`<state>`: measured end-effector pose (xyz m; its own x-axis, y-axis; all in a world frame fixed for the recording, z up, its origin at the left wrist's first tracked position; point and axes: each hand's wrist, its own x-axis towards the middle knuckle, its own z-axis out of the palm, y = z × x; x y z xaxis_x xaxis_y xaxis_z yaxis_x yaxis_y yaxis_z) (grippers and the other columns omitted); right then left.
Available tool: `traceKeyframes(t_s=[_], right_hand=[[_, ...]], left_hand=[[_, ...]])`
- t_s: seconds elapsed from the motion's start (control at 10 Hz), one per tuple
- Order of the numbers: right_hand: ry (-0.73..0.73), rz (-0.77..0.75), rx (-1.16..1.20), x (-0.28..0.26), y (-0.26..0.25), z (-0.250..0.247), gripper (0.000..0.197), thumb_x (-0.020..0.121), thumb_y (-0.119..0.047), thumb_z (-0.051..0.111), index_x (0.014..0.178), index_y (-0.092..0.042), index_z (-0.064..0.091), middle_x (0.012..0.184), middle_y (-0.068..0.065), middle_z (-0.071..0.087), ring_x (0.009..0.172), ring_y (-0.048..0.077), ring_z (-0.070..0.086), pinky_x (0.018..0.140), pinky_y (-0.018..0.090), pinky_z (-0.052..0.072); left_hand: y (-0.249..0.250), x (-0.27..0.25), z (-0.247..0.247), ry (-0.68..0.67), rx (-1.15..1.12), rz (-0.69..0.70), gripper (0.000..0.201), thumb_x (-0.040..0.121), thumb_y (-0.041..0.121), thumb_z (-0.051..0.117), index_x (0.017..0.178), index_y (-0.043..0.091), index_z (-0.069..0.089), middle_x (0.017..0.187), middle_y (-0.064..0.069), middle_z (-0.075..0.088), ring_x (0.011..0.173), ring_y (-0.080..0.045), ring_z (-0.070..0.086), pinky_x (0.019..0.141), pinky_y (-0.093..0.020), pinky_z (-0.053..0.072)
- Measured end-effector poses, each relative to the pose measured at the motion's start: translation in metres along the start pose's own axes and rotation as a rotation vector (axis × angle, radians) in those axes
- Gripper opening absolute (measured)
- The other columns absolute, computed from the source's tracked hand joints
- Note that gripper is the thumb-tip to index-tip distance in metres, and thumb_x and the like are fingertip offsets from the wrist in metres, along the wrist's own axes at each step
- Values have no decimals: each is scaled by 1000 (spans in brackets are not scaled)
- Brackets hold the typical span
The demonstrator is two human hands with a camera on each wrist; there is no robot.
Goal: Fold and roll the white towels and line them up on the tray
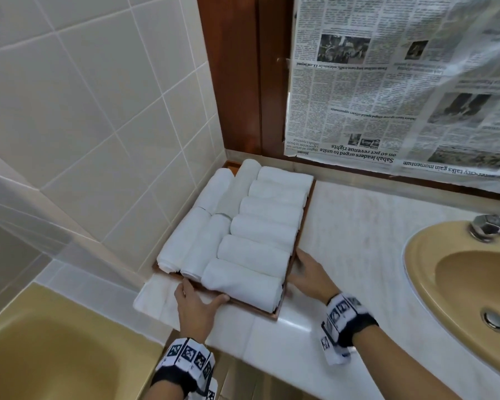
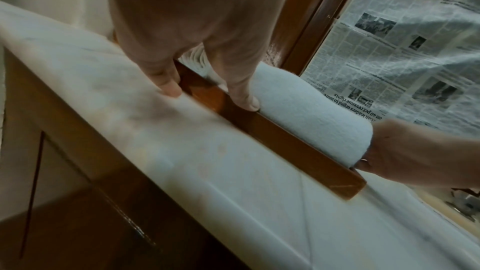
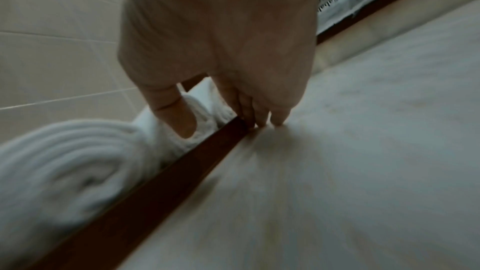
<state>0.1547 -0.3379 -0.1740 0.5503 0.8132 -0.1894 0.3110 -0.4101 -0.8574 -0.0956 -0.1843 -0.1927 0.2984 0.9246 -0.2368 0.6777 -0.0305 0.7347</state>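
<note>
A brown wooden tray (image 1: 301, 226) sits in the back left corner of the white counter (image 1: 358, 241), packed with several rolled white towels (image 1: 260, 230). My left hand (image 1: 205, 291) pinches the tray's near rim (image 2: 285, 151), thumb against the nearest towel roll (image 2: 311, 114) and fingers (image 2: 168, 85) outside on the counter. My right hand (image 1: 300, 267) holds the right rim (image 3: 155, 182), with its thumb (image 3: 182, 122) on the towel ends (image 3: 64, 161) and its fingers outside the rim. Both wrist views are motion-blurred.
A tiled wall (image 1: 113, 111) runs close along the tray's left side. Newspaper (image 1: 387, 82) covers the pane behind the counter. A yellow basin (image 1: 459, 284) with a chrome tap (image 1: 488, 226) lies to the right, and a yellow bathtub (image 1: 55, 356) lies lower left.
</note>
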Motion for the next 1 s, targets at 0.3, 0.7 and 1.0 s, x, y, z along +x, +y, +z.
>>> traceKeyframes(t_s=[0.3,0.7,1.0], right_hand=[[-49,25,-362,-31,12,41,124,76,-68,69,158,-11,-5,167,4,-1,153,17,0,121,29,-5],[19,64,-309,-27,7,41,124,73,-62,75,159,-11,2,167,4,3,153,17,3,124,32,2],[14,96,-267,-25,4,37,124,65,-70,75,159,-15,13,163,-3,19,149,19,20,122,35,20]], left_hand=[[17,14,11,-19,-19,13,112,72,40,87,152,-3,22,156,-22,21,142,-35,26,115,-42,29],[22,19,11,-33,35,38,117,71,46,86,153,-4,18,155,-22,20,142,-36,27,113,-43,33],[26,18,4,-92,25,44,117,72,50,84,154,-1,18,158,-22,18,144,-35,25,113,-42,32]])
